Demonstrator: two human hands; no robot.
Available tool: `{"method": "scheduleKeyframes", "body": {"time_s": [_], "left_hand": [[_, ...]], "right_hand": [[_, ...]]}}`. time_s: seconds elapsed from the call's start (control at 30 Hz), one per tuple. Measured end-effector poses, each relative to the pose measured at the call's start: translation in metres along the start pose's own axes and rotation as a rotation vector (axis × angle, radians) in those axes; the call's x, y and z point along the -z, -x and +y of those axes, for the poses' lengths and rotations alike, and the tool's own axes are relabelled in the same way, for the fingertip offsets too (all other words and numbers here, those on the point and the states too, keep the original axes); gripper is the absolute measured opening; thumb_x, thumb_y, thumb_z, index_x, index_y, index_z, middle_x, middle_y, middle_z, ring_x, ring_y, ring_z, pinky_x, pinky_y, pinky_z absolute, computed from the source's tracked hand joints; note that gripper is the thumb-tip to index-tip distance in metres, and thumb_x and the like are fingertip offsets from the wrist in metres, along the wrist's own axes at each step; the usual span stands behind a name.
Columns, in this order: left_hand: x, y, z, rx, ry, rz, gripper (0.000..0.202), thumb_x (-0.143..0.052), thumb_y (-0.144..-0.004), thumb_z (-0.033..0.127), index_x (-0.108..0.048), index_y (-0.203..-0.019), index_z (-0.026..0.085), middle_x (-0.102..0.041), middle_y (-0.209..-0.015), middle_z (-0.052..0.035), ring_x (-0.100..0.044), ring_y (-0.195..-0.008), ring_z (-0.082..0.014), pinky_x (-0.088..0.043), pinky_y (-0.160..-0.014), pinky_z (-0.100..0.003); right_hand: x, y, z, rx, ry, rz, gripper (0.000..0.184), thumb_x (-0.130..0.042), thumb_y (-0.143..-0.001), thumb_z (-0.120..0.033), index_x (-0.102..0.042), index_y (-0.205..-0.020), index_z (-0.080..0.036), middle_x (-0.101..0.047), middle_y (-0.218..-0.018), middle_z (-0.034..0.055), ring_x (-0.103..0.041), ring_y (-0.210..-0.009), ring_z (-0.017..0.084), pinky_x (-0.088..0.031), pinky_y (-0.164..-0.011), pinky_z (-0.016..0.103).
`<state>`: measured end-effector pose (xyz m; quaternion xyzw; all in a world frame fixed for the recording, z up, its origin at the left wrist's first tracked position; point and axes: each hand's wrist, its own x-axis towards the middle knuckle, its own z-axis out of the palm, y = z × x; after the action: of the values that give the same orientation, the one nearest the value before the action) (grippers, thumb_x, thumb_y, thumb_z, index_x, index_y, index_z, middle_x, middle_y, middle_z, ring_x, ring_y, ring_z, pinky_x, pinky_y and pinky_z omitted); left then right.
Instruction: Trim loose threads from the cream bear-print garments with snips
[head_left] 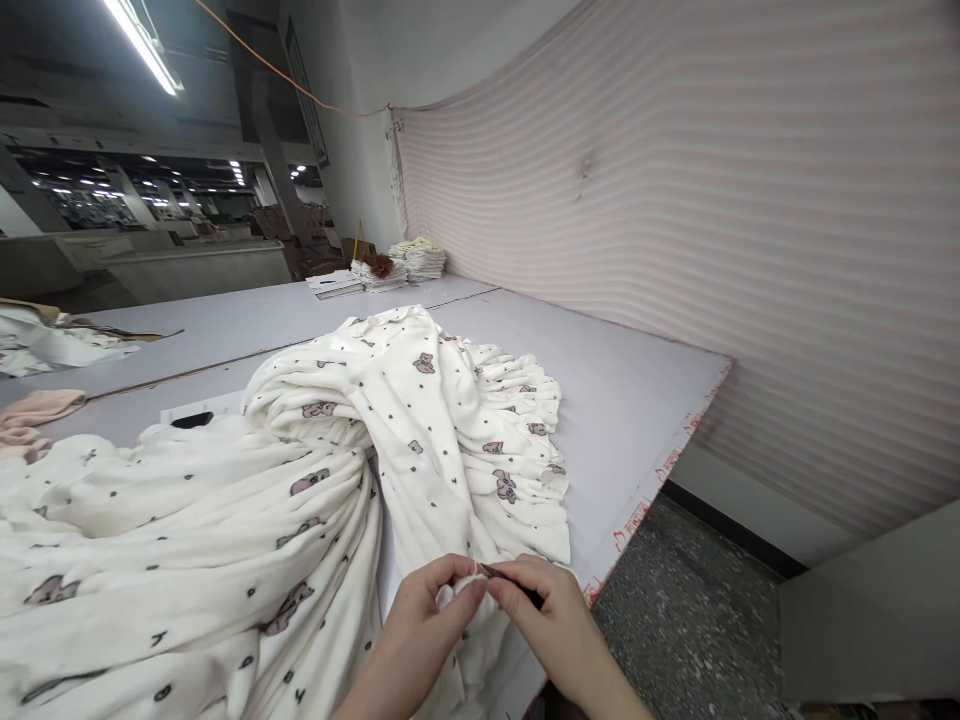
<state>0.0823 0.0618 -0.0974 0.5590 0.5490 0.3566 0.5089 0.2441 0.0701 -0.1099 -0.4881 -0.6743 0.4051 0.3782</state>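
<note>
A large white cloth [322, 480] printed with small pink bears and dark dots lies heaped on the grey table [622, 400]. At the bottom middle, my left hand [424, 620] pinches a bunched edge of this cloth between thumb and fingers. My right hand [547, 620] is closed on a thin dark tool [510, 583], whose tip touches the pinched cloth. The two hands meet just inside the table's near edge.
Stacks of folded cloth [416, 260] and papers sit at the table's far end by the striped pink wall [712, 250]. Peach cloth [37, 410] and another printed piece [45, 340] lie at the left. The table's right edge drops to a speckled floor [690, 620].
</note>
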Motion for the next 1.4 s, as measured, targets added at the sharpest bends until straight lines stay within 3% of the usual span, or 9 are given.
{"method": "scheduleKeyframes", "body": {"time_s": [0.2, 0.3, 0.43, 0.57, 0.73, 0.8, 0.93, 1.23, 1.4], "left_hand": [[0.026, 0.001, 0.004, -0.158, -0.181, 0.090, 0.024, -0.050, -0.089, 0.041, -0.059, -0.082, 0.021, -0.059, -0.071, 0.0018, -0.054, -0.067, -0.0159, -0.042, -0.062, -0.024], [0.062, -0.001, 0.004, -0.220, 0.023, 0.289, 0.024, -0.060, -0.082, 0.045, -0.055, -0.078, 0.021, -0.061, -0.077, -0.0001, -0.059, -0.074, -0.0188, -0.046, -0.063, -0.026], [0.089, -0.006, 0.006, -0.268, 0.264, 0.348, 0.033, -0.062, -0.079, 0.044, -0.043, -0.064, 0.022, -0.048, -0.053, 0.0062, -0.048, -0.046, -0.0115, -0.041, -0.046, -0.022], [0.057, -0.013, 0.008, -0.290, -0.327, 0.067, 0.014, -0.063, -0.078, 0.034, -0.064, -0.085, 0.022, -0.064, -0.075, -0.0009, -0.061, -0.072, -0.0196, -0.049, -0.066, -0.028], [-0.008, -0.016, -0.004, -0.366, -0.695, -0.231, 0.037, -0.060, -0.082, 0.042, -0.056, -0.116, 0.027, -0.064, -0.100, -0.0043, -0.064, -0.086, -0.0238, -0.048, -0.076, -0.033], [-0.021, -0.015, -0.014, -0.400, -0.768, -0.201, 0.043, -0.068, -0.075, 0.040, -0.053, -0.112, 0.023, -0.061, -0.101, -0.0054, -0.063, -0.084, -0.0255, -0.048, -0.071, -0.033], [-0.024, -0.008, -0.034, -0.533, -0.743, -0.065, 0.005, -0.045, -0.088, 0.018, -0.047, -0.090, 0.022, -0.056, -0.093, -0.0047, -0.060, -0.079, -0.0202, -0.047, -0.068, -0.029], [-0.021, 0.000, -0.034, -0.622, -0.524, 0.027, 0.014, -0.048, -0.087, 0.014, -0.046, -0.094, 0.024, -0.057, -0.092, -0.0019, -0.059, -0.083, -0.0175, -0.047, -0.072, -0.026], [-0.019, 0.000, -0.032, -0.425, -0.319, 0.031, 0.011, -0.039, -0.093, 0.026, -0.049, -0.090, 0.023, -0.055, -0.079, -0.0010, -0.052, -0.063, -0.0150, -0.040, -0.049, -0.021]], "right_hand": [[0.013, 0.013, 0.028, -0.081, -0.209, 0.103, 0.022, -0.060, -0.086, -0.037, -0.072, -0.094, -0.021, -0.069, -0.088, 0.0050, -0.064, -0.083, 0.022, -0.050, -0.076, 0.029], [0.026, 0.031, 0.061, -0.175, -0.163, 0.202, 0.026, -0.064, -0.080, -0.032, -0.067, -0.104, -0.022, -0.064, -0.083, 0.0024, -0.062, -0.078, 0.020, -0.050, -0.073, 0.029], [0.029, 0.042, 0.094, -0.152, 0.109, 0.254, 0.035, -0.061, -0.075, -0.023, -0.068, -0.109, -0.029, -0.060, -0.084, 0.0020, -0.058, -0.077, 0.021, -0.046, -0.070, 0.030], [0.023, 0.030, 0.098, -0.137, 0.043, 0.305, 0.013, -0.058, -0.081, -0.031, -0.068, -0.083, -0.023, -0.057, -0.088, 0.0034, -0.056, -0.078, 0.021, -0.043, -0.073, 0.030], [0.008, 0.024, 0.080, -0.161, -0.186, 0.259, 0.029, -0.052, -0.089, -0.044, -0.062, -0.078, -0.019, -0.060, -0.071, 0.0005, -0.057, -0.072, 0.019, -0.047, -0.066, 0.026], [0.000, 0.025, 0.072, -0.180, -0.277, 0.260, 0.032, -0.047, -0.092, -0.046, -0.062, -0.088, -0.017, -0.061, -0.072, 0.0008, -0.058, -0.072, 0.018, -0.047, -0.065, 0.025], [-0.006, 0.027, 0.061, -0.196, -0.363, 0.306, 0.036, -0.047, -0.092, -0.049, -0.060, -0.091, -0.016, -0.056, -0.068, -0.0004, -0.052, -0.063, 0.015, -0.044, -0.058, 0.022], [0.000, 0.032, 0.031, -0.103, -0.171, 0.294, 0.032, -0.052, -0.089, -0.046, -0.055, -0.074, -0.018, -0.048, -0.060, -0.0044, -0.045, -0.057, 0.012, -0.037, -0.053, 0.020], [0.005, 0.032, 0.032, 0.038, 0.047, 0.354, 0.018, -0.049, -0.092, -0.036, -0.057, -0.089, -0.020, -0.060, -0.076, 0.0013, -0.058, -0.069, 0.016, -0.045, -0.060, 0.021]]}}
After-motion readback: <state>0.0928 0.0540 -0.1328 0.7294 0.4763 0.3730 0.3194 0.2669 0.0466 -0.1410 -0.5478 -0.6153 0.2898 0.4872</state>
